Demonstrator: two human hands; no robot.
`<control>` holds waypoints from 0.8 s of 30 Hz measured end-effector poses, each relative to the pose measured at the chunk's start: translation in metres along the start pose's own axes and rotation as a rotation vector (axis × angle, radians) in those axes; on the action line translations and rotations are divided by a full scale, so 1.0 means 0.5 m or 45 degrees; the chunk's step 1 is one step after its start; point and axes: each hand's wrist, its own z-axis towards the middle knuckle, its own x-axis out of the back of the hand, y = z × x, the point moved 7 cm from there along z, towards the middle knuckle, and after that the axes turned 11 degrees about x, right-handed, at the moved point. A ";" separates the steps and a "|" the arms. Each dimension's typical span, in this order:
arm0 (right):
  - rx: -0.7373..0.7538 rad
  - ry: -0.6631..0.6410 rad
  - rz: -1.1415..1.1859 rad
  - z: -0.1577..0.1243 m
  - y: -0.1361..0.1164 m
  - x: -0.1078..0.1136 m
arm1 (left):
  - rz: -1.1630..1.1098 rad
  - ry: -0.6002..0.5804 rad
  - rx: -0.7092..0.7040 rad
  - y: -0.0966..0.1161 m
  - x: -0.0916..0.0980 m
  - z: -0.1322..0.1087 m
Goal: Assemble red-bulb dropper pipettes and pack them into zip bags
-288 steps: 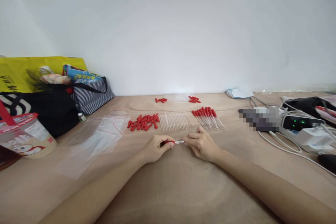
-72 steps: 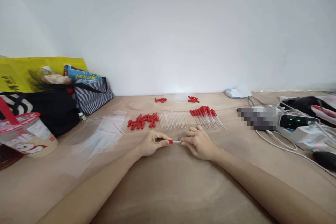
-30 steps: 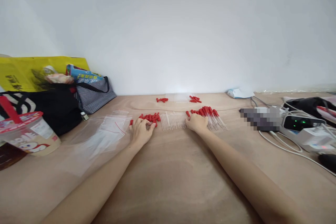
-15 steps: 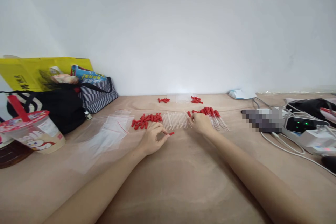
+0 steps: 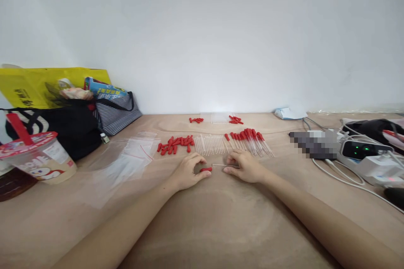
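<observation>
Between thumb and fingers, my left hand (image 5: pixel 190 171) pinches a red rubber dropper bulb (image 5: pixel 206 169). My right hand (image 5: pixel 244 166) grips a thin clear glass dropper tube (image 5: pixel 220 165), whose free end points left at the bulb, close to its mouth. Just beyond the hands lies a row of bare glass tubes (image 5: pixel 210 144). Left of that row is a heap of loose red bulbs (image 5: pixel 176 143). On its right, several droppers with red bulbs fitted (image 5: pixel 249 135) lie side by side.
Clear zip bags (image 5: pixel 126 166) lie at left, near a drink cup (image 5: pixel 47 159) and a striped bag (image 5: pixel 116 113). Against the wall are more red bulbs (image 5: pixel 196 120) and a clear packet (image 5: pixel 221 117). Cables and a white device with green lights (image 5: pixel 361 150) occupy the right.
My right hand has come back from the fitted droppers, now with a bare tube, leaving a bulbed dropper at the row's left end. My left hand moved slightly nearer with its bulb.
</observation>
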 end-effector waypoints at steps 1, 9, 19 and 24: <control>-0.020 0.023 0.042 0.002 0.002 -0.004 | 0.004 -0.006 0.006 0.001 -0.003 0.001; -0.214 0.044 0.038 0.002 0.011 -0.032 | -0.059 -0.037 0.087 0.005 -0.015 0.005; -0.139 0.276 0.402 -0.009 -0.018 -0.033 | -0.285 -0.009 0.096 -0.006 -0.008 0.004; -0.094 0.277 0.378 -0.006 -0.025 -0.033 | -0.243 -0.034 0.041 -0.002 -0.013 0.005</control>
